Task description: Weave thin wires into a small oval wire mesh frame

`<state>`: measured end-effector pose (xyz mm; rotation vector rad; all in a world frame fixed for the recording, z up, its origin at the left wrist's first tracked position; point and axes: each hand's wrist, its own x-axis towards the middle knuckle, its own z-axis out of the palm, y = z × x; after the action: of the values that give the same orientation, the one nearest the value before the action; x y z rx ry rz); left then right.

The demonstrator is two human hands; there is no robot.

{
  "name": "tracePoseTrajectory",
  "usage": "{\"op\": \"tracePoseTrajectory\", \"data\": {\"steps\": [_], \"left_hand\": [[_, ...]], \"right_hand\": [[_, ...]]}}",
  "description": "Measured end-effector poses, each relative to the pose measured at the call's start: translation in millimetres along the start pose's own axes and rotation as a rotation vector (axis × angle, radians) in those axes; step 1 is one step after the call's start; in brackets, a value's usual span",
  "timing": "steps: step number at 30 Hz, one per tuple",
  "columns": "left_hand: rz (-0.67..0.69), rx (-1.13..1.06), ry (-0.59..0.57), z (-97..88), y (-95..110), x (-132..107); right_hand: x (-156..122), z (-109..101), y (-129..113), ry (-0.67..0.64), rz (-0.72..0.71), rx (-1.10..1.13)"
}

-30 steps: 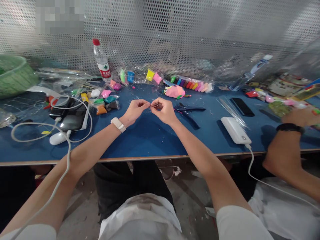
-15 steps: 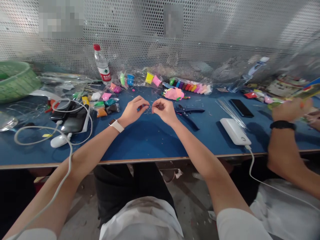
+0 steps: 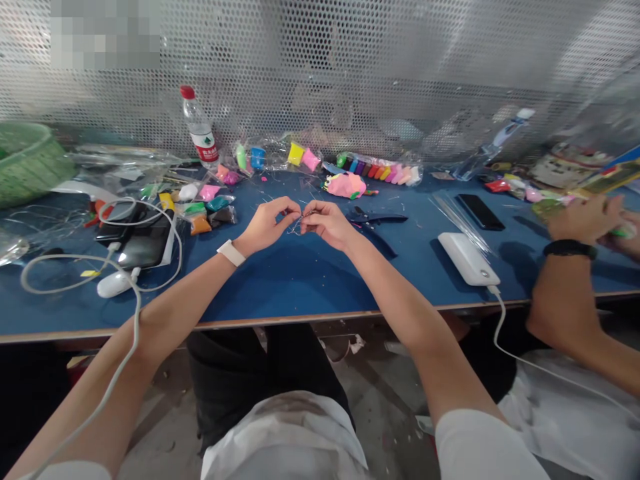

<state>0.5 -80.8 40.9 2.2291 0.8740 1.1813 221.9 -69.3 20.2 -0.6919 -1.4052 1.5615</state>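
Two hands (image 3: 300, 223) pinching thin wire (image 3: 299, 221)

A thin, bent piece of silvery wire (image 3: 299, 222) is pinched between the fingertips of the left hand (image 3: 267, 225) and the right hand (image 3: 326, 223), spanning the small gap between them, raised just above the surface.

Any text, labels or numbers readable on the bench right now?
Water bottle, red label: white print, too small to read.
Printed packs at far right: blurred, unreadable.
Phone, power bank: no markings visible.
Nothing legible by the left hand or right hand, both pinching thin wire.
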Motion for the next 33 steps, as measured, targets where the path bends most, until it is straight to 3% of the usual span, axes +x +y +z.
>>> {"op": "tracePoseTrajectory", "data": {"steps": [11, 17, 23, 33], "left_hand": [[-0.039, -0.021, -0.05, -7.5, 0, 3], [-0.052, -0.135, -0.193, -18.9, -4, 8], [-0.108, -0.195, -0.245, -20.5, -7, 8], [-0.087, -0.204, -0.265, -17.1, -13, 7]], "right_hand": [[-3, 6, -1, 0.011, -0.018, -0.012], [-5, 7, -7, 0.024, -0.089, -0.246], [-10, 8, -16, 0.009, -0.201, -0.501], [-12, 6, -16, -0.017, -0.215, -0.553]]}}
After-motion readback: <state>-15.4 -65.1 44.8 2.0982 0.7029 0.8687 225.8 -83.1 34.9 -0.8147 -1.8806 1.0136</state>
